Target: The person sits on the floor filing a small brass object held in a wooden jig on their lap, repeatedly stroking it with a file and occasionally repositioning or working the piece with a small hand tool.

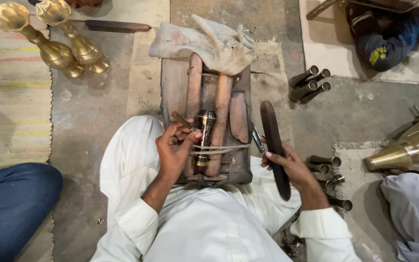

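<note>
Bare concrete floor [88, 126] lies under you, with a striped woven mat [10, 97] to your left. You sit at a low wooden work block [175, 82] with a grey rag [209, 43] bunched over its far end. A small engraved brass piece [205, 128], dark with bright lines, lies lengthwise between two worn wooden rails [221, 97] on the block, and a pale cord [219, 148] crosses it near its lower end.

Your left hand [174, 148] is curled shut around a thin wooden-handled tool [180, 119], its tip pressed against the brass piece. Your right hand [287, 162] grips a long dark wooden bat [273, 145], fingers wrapped round its middle, held just to the right of the block.

Two tall brass vases [56, 46] stand together at the far left. A cluster of dark metal tubes [309, 83] lies beyond the block on the right, and more tubes [327, 171] lie beside your right wrist. A large brass cone [410, 148] rests at the right edge, and a blue-trousered knee [10, 204] of another person shows at lower left.
</note>
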The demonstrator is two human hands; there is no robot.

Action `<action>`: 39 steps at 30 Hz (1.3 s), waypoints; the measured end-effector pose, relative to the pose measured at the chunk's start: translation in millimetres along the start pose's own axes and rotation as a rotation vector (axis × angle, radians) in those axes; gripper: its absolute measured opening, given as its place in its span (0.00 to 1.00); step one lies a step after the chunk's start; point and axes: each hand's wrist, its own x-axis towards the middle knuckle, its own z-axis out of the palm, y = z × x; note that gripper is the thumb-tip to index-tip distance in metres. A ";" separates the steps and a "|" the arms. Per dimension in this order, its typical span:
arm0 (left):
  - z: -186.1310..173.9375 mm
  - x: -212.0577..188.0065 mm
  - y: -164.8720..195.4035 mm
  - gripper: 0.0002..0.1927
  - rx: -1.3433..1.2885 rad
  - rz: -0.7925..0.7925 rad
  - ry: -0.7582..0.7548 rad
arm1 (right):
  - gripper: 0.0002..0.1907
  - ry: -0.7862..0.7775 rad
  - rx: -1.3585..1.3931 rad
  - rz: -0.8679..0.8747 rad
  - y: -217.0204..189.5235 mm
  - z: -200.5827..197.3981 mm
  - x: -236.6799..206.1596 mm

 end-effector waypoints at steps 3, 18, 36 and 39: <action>1.8 -1.7 1.5 0.13 -0.002 0.067 0.008 | 0.23 -0.041 -0.247 -0.269 -42.8 11.4 2.5; 3.8 -11.7 16.5 0.13 0.240 0.162 0.070 | 0.20 0.038 -1.863 -1.105 -247.7 126.7 -27.0; 6.3 -8.6 23.0 0.11 0.168 0.145 0.038 | 0.23 0.029 -1.678 -1.101 -233.5 97.9 -26.7; 6.6 -10.1 20.5 0.12 0.234 0.225 0.033 | 0.20 0.072 -1.551 -1.255 -227.7 90.8 -28.6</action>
